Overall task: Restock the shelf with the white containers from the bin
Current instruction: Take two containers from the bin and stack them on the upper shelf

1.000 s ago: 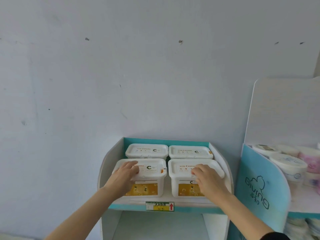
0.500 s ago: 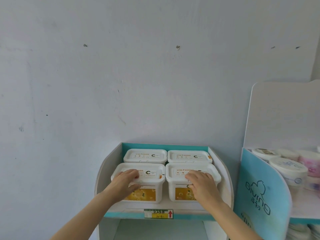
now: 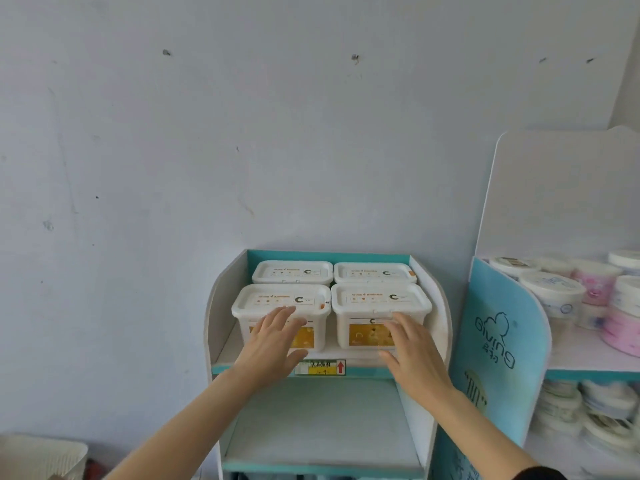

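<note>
Several white containers with orange labels stand on the top board of a white and teal shelf [image 3: 221, 306]. The front left container [image 3: 277, 301] and the front right container [image 3: 381, 299] stand side by side, with the back left container [image 3: 292, 271] and the back right container [image 3: 372, 272] behind them. My left hand [image 3: 273, 344] is spread with straight fingers in front of the front left container. My right hand [image 3: 414, 355] is spread the same way before the front right one. Neither hand holds anything. A white woven bin [image 3: 38, 457] sits at the bottom left corner.
Below the top board lies a bare lower shelf board [image 3: 318, 420]. A yellow price tag [image 3: 320, 368] is on the top board's front edge. To the right stands a second blue shelf unit [image 3: 498, 341] with round white and pink tubs [image 3: 561, 292].
Both hands have drawn back toward me off the lids of the two front containers and now hover in front of them. The view has tilted down, showing the lower board and the bin.
</note>
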`<state>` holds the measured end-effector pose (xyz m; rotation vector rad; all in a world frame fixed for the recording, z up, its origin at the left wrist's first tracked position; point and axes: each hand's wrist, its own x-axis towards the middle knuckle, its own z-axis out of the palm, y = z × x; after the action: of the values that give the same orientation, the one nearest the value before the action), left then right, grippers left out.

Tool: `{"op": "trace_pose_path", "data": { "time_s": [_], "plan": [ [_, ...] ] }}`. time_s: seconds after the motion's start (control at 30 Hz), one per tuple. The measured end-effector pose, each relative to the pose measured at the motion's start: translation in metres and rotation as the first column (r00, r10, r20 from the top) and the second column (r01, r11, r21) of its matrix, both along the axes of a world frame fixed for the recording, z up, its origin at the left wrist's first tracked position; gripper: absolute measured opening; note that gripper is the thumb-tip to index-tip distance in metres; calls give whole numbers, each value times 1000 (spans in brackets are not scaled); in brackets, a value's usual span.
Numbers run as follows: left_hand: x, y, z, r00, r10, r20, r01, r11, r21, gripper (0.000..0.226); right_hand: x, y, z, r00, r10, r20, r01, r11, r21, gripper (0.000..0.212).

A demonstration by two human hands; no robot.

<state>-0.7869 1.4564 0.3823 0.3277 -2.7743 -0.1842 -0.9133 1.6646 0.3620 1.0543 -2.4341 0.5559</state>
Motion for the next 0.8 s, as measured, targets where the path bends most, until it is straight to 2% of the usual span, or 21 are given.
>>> {"op": "trace_pose_path", "data": {
  "time_s": [0.13,0.47,0.57,0.8],
  "plan": [
    [21,21,-24,999,-46,12,46,999,22,53,28,26,-28,995,-51,86,47,998,49,56],
    [41,84,-100,950,-143,277,93,978,185,60,79,115,-89,916,-244,317,161,950,268,69],
    [43,103,-110,930,-165,327,97,972,214,60,91,136,-98,878,-282,386,177,942,286,71],
    [36,156,-130,888,-249,387,164,957,241,62,107,195,-117,823,-353,445,245,928,282,72]
  ]
}}
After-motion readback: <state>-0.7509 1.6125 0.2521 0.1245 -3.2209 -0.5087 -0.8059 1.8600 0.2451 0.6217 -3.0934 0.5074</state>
